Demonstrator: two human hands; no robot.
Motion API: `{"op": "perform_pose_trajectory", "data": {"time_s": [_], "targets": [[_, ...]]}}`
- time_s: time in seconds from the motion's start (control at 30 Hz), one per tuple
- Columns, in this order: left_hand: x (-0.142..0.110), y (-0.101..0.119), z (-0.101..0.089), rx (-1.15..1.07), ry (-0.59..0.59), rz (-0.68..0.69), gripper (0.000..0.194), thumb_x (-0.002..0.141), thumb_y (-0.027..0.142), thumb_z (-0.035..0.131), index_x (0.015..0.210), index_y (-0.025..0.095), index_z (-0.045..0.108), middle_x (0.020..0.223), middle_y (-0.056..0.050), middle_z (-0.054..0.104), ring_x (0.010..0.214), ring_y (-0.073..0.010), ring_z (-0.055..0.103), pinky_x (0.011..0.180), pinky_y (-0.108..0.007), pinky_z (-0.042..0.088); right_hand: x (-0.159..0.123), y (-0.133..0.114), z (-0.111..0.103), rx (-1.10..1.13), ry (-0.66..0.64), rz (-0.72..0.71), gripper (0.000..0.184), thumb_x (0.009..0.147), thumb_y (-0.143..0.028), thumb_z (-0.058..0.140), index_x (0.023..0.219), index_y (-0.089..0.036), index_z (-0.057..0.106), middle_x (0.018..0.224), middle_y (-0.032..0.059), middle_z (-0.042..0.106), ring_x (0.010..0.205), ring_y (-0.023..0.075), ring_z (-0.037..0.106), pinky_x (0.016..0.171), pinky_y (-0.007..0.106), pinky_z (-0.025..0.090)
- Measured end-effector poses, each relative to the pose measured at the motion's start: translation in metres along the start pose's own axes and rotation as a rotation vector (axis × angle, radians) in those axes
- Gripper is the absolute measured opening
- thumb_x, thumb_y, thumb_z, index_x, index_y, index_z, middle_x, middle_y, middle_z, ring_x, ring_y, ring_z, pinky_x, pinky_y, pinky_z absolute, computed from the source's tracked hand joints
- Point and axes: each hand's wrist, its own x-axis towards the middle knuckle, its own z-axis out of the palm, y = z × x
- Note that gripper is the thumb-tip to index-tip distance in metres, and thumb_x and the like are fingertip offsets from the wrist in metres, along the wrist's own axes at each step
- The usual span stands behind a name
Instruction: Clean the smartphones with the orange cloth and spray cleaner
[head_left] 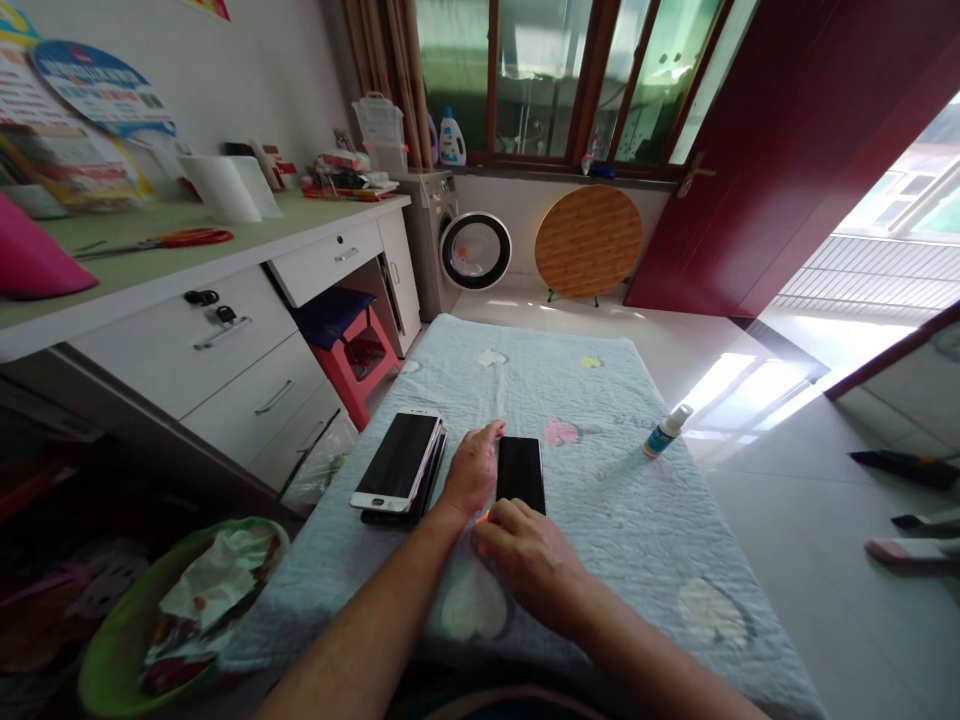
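Phone is lying on cloth; left hand is resting by its left edge; right hand is curling fingers at its near end; whether either is grasping anything, cannot tell; light, even pressure should be serving best.

Single head-worn camera faces forward and downward over the cloth-covered surface; left hand and right hand appear near, window far.

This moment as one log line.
left hand: beside black-screened phone | right hand: phone's near end, grip unclear | white phone: left of hands | bottle: cloth's right side
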Motion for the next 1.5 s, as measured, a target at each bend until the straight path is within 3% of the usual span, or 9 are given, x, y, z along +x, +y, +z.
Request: {"op": "perform_pose_trajectory", "data": {"time_s": [0.17,0.33,0.6,0.73,0.9,1.07,1.5], "targets": [[0.000,-0.004,-0.004,-0.139,0.106,-0.085,0.039,0.088,0.009,0.038,0.123,0.019,0.054,0.121,-0.008,0.062,0.107,-0.0181,0.060,0.096,-0.038,0.049,0.010,0.012,-0.004,0.019,-0.075,0.011,0.014,0.092,-0.018,0.055,0.083,-0.019,0.065,0.085,0.0035,0.059,0.078,0.0163,0.050,0.062,0.027,0.036],[0.000,-0.006,-0.007,-0.248,0.207,-0.157,0.034,0.094,0.019,0.034,0.124,0.018,0.050,0.120,-0.010,0.061,0.106,-0.0181,0.062,0.092,-0.036,0.051,0.043,0.039,-0.007,0.036,-0.153,0.072,0.016,0.091,-0.017,0.055,0.083,-0.019,0.069,0.086,0.0033,0.058,0.083,0.0154,0.051,0.067,0.025,0.037],[-0.005,-0.002,-0.009,-0.265,0.223,-0.152,0.048,0.087,0.017,0.042,0.135,0.016,0.038,0.119,-0.012,0.059,0.111,-0.0213,0.058,0.094,-0.040,0.049,0.089,0.083,-0.010,0.020,-0.162,0.171,0.019,0.090,-0.016,0.053,0.081,-0.018,0.070,0.088,0.0044,0.058,0.087,0.0161,0.054,0.073,0.025,0.038],[-0.005,-0.001,-0.008,-0.058,0.166,-0.064,0.056,0.082,0.009,0.043,0.137,0.016,0.035,0.120,-0.012,0.059,0.113,-0.0222,0.055,0.098,-0.042,0.045,0.096,0.102,-0.014,0.041,-0.119,0.241,0.021,0.088,-0.012,0.051,0.084,-0.019,0.071,0.090,0.0052,0.060,0.087,0.0157,0.056,0.074,0.024,0.038],[-0.004,0.005,-0.004,0.092,0.024,0.035,0.046,0.084,0.011,0.047,0.129,0.020,0.049,0.119,-0.008,0.063,0.114,-0.0243,0.052,0.101,-0.043,0.042,0.088,0.122,-0.018,0.077,-0.022,0.377,0.026,0.089,-0.014,0.047,0.094,-0.019,0.072,0.096,0.0069,0.062,0.088,0.0158,0.058,0.076,0.024,0.039],[-0.004,0.004,0.000,0.173,-0.057,0.061,0.046,0.089,0.010,0.042,0.134,0.019,0.049,0.122,-0.008,0.065,0.117,-0.0258,0.049,0.099,-0.042,0.041,0.070,0.129,-0.014,0.103,0.039,0.492,0.024,0.089,-0.019,0.049,0.091,-0.017,0.073,0.089,0.0073,0.066,0.087,0.0178,0.059,0.076,0.025,0.038],[-0.005,0.010,0.001,0.283,-0.106,0.073,0.049,0.088,0.008,0.042,0.136,0.017,0.049,0.121,-0.006,0.067,0.113,-0.0273,0.048,0.096,-0.041,0.039,0.019,0.104,-0.027,0.177,0.063,0.569,0.025,0.086,-0.021,0.050,0.075,-0.016,0.072,0.072,0.0064,0.070,0.070,0.0171,0.061,0.062,0.024,0.034]]}}
